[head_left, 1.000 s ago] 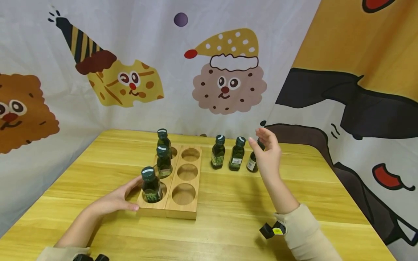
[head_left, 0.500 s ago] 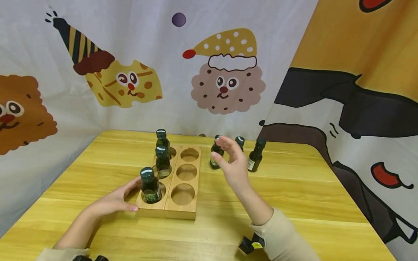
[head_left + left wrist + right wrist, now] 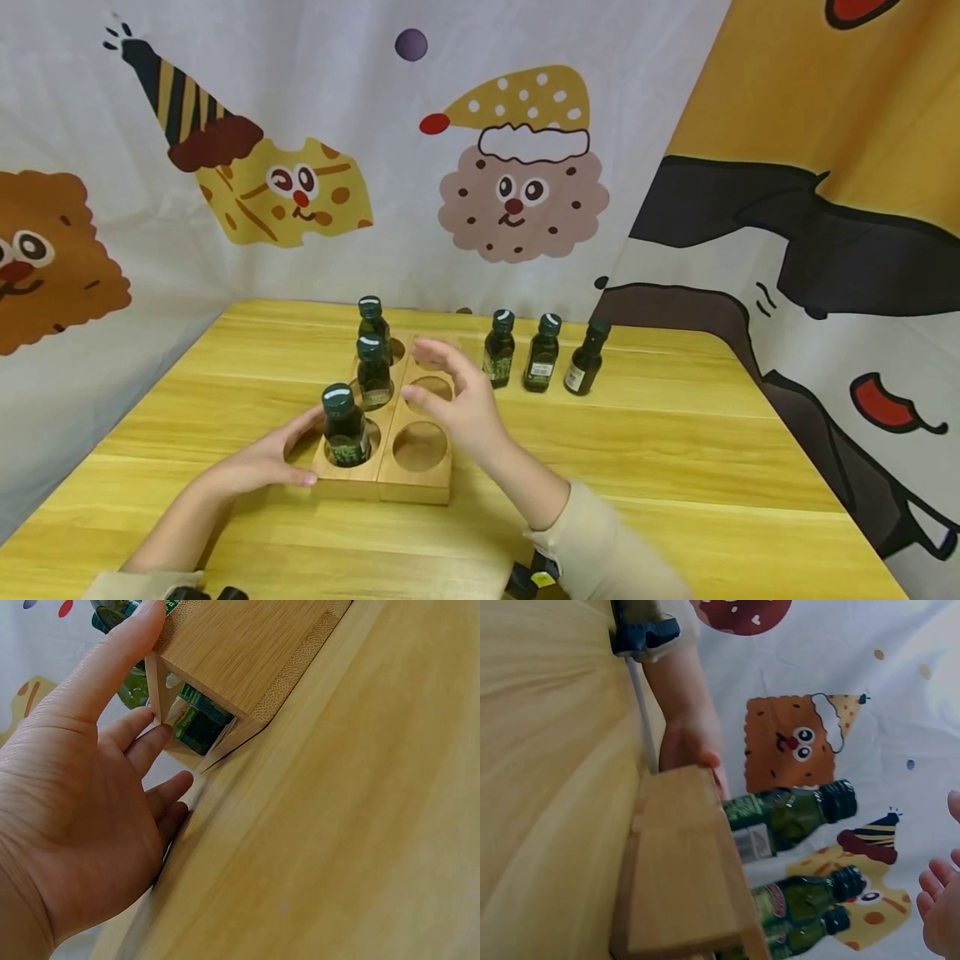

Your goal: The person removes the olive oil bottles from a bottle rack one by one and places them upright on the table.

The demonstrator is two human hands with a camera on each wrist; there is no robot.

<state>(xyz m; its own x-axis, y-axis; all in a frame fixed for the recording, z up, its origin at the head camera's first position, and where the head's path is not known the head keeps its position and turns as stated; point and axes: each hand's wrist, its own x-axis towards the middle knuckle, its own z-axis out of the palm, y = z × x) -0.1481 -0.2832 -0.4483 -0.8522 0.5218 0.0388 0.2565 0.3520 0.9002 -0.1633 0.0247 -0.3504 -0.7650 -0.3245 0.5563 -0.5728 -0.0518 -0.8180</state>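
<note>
A wooden holder (image 3: 375, 482) with six round holes lies on the table. Three green bottles stand in its left column: the far one (image 3: 372, 320), the middle one (image 3: 372, 367) and the near one (image 3: 344, 425). The right column's near hole (image 3: 421, 447) is empty. My left hand (image 3: 279, 456) rests flat against the holder's near left corner, fingers straight; the left wrist view shows the left hand (image 3: 90, 787) beside the holder (image 3: 240, 652). My right hand (image 3: 444, 387) hovers over the right column, fingers spread, holding nothing.
Three more green bottles (image 3: 498, 350), (image 3: 543, 353), (image 3: 586, 358) stand in a row on the yellow wooden table (image 3: 675, 450), right of the holder. Printed cloth walls close in the back and the right side.
My right hand has swept left from the row of loose bottles to above the holder, still holding nothing. My left hand and the bottles have not moved.
</note>
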